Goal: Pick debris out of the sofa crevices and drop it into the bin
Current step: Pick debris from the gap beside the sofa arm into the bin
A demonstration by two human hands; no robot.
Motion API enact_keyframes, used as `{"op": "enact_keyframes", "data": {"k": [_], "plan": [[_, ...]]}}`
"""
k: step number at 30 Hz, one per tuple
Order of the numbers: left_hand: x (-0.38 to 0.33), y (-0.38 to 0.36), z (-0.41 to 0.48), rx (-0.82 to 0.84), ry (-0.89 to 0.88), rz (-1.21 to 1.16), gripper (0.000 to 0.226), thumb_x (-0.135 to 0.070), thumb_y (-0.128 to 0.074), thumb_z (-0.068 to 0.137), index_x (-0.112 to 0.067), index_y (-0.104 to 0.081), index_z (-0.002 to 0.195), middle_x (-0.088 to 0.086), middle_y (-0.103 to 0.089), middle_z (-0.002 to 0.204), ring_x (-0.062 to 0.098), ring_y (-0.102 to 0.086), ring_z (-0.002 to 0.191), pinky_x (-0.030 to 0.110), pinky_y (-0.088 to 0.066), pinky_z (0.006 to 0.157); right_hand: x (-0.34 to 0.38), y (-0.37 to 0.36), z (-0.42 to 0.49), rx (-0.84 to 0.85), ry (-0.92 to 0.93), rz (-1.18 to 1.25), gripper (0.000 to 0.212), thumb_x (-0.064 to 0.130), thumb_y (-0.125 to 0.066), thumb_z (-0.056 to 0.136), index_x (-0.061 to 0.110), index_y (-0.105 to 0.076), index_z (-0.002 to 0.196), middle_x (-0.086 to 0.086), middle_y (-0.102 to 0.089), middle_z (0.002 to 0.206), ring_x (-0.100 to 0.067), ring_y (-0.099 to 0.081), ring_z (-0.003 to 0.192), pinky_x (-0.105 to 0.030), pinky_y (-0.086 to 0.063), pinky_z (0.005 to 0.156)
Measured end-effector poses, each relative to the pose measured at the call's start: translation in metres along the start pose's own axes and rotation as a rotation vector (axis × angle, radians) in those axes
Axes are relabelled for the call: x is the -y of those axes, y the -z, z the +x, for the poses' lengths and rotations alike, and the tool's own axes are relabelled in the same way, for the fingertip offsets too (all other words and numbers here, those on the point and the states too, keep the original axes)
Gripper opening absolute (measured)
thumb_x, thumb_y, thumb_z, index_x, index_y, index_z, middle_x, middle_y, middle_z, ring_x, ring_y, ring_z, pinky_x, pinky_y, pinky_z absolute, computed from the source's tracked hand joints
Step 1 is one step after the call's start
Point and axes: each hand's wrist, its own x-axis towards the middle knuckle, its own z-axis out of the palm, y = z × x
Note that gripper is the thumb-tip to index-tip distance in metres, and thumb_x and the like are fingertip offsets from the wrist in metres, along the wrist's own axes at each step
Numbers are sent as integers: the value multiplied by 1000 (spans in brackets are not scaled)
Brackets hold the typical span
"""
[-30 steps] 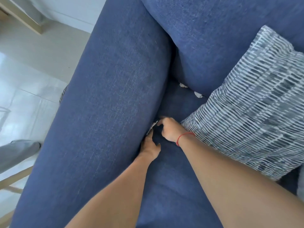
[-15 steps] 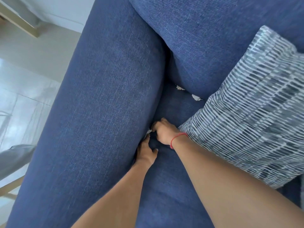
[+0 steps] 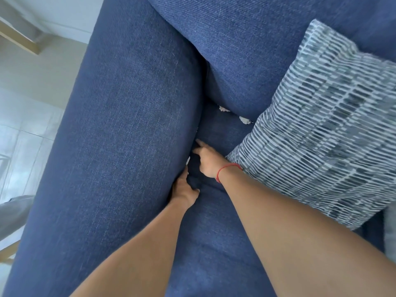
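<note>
Picking step: our left hand (image 3: 184, 190) presses into the armrest crevice (image 3: 198, 133) beside a white scrap (image 3: 188, 161), our right hand (image 3: 209, 160) has fingers loosely spread, empty; next, we judge, pinch it; bin unseen.

A home living room, by the look of it: a blue fabric sofa (image 3: 132, 146) fills the view, its wide armrest just left of the fingers (image 3: 200, 144). Right of them a striped throw pillow (image 3: 321, 129) leans on the back cushion (image 3: 246, 50). Far left of the fingers, pale glossy floor tiles (image 3: 25, 133) and a wooden furniture leg (image 3: 19, 41).
</note>
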Motion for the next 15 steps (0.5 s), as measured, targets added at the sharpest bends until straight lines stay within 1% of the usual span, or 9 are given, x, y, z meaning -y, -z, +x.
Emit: {"op": "enact_keyframes", "data": {"k": [1, 3, 5, 7, 9, 10, 12, 13, 15], "plan": [[2, -1, 5, 13, 0, 13, 48, -20, -56, 93, -30, -42, 138, -2, -49, 139, 10, -44, 127, 26, -30, 109, 0, 1, 3, 14, 3, -24, 49, -7, -43, 90, 13, -57, 133, 7, -16, 162, -31, -43, 136, -45, -43, 108], [1, 0, 6, 39, 28, 15, 75, -13, -65, 85, -23, -27, 149, 3, -38, 151, 21, -36, 139, 36, -28, 116, 1, 3, 11, 63, -9, -63, 49, -4, -43, 91, 16, -56, 134, 6, -16, 162, -33, -44, 134, -45, -45, 105], [0, 1, 9, 31, 73, 12, 88, -16, -67, 82, -29, -15, 152, -1, -29, 155, 20, -28, 143, 36, -23, 119, 3, 3, 19, 122, -41, -106, 52, -1, -43, 92, 22, -52, 138, 4, -13, 162, -35, -43, 133, -46, -43, 107], [3, -1, 13, 62, 92, -3, 92, -18, -69, 80, -30, -14, 152, -3, -29, 155, 19, -28, 142, 29, -22, 117, 5, 2, 26, 163, -51, -174, 55, 1, -44, 92, 26, -48, 141, 5, -7, 163, -35, -41, 134, -45, -42, 108], [2, -1, 16, 82, 86, 33, 89, -20, -69, 80, -28, -16, 151, -3, -33, 152, 16, -32, 139, 18, -20, 108, 6, 1, 31, 190, -63, -216, 58, 3, -44, 93, 27, -41, 146, 6, -9, 163, -33, -39, 134, -43, -42, 107], [3, -2, 18, 85, 84, 40, 89, -20, -70, 80, -26, -16, 151, -2, -33, 152, 16, -32, 139, 16, -19, 105, 7, 1, 33, 198, -68, -230, 58, 5, -44, 93, 26, -39, 147, 6, -12, 162, -33, -40, 133, -42, -43, 106], [3, -2, 17, 79, 90, 12, 91, -16, -72, 78, -24, -19, 151, -1, -35, 151, 18, -34, 139, 18, -20, 107, 8, 1, 36, 203, -64, -255, 54, 6, -44, 94, 23, -42, 145, 6, -15, 161, -33, -43, 131, -42, -45, 102], [3, -1, 16, 75, 86, -15, 89, -13, -73, 77, -21, -22, 151, 1, -37, 151, 20, -36, 138, 20, -22, 112, 8, 1, 37, 197, -59, -265, 52, 6, -44, 94, 21, -44, 144, 6, -16, 160, -33, -44, 130, -43, -46, 101], [2, 0, 16, 71, 75, -50, 85, -5, -73, 77, -13, -28, 149, 9, -38, 151, 25, -38, 138, 34, -30, 116, 7, 0, 37, 175, -50, -265, 50, 7, -44, 94, 18, -45, 143, 5, -23, 158, -33, -45, 129, -42, -47, 99]]}}
